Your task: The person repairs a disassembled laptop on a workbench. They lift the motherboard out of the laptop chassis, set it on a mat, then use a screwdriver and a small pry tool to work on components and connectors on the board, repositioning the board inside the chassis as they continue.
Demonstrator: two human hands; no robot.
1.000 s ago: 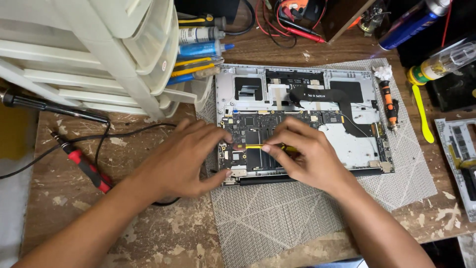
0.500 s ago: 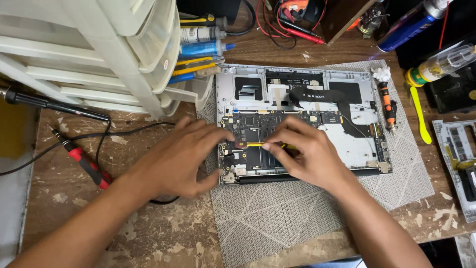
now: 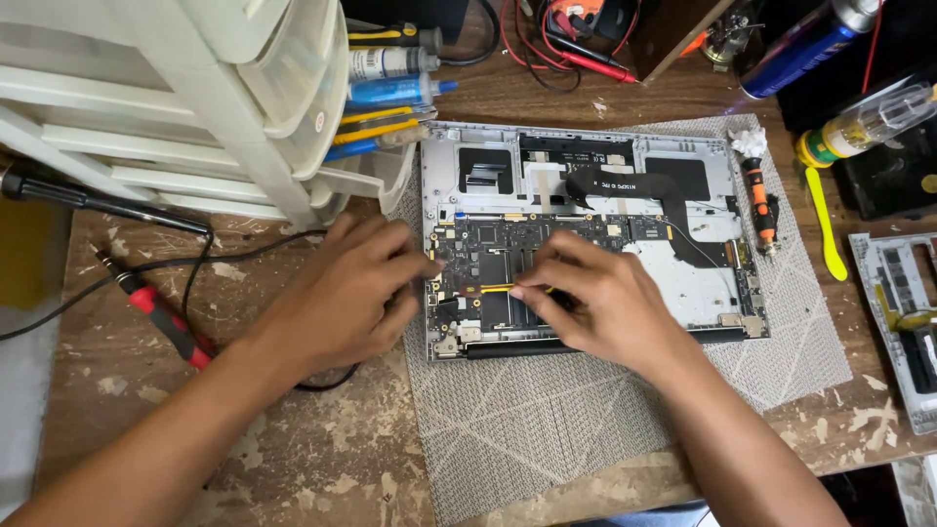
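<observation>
Left of the laptop [image 3: 595, 239] I see a white drawer unit [image 3: 195, 98] at the table's [image 3: 293, 459] far corner, and nearer to me a red-handled probe [image 3: 161, 317] on a black lead lying on the worn wood. My left hand [image 3: 342, 293] rests just left of the laptop, fingers curled loosely, fingertips touching the left edge of the dark circuit board [image 3: 508, 273]; it grips nothing that I can see. Behind the laptop's left corner lie pens and small tubes [image 3: 390, 78].

Opened, its back cover off, the laptop lies on a grey mat [image 3: 547, 429] with the board in its near-left part and a black ribbon cable [image 3: 634, 190] across its far part. My right hand [image 3: 595, 303] rests over the near middle of the laptop, thumb and forefinger pinched on a thin yellow tool [image 3: 493, 289] that lies flat across the board, tip pointing left.

Right of the laptop, on the mat's edge, stands an orange screwdriver [image 3: 756, 200], and just beyond it a yellow pry stick [image 3: 825, 229]. Farther right a blue spray can [image 3: 800, 49] and a clear bottle [image 3: 869, 122] lie at the far side, and a grey panel [image 3: 903, 322] lies at the table's right edge.
</observation>
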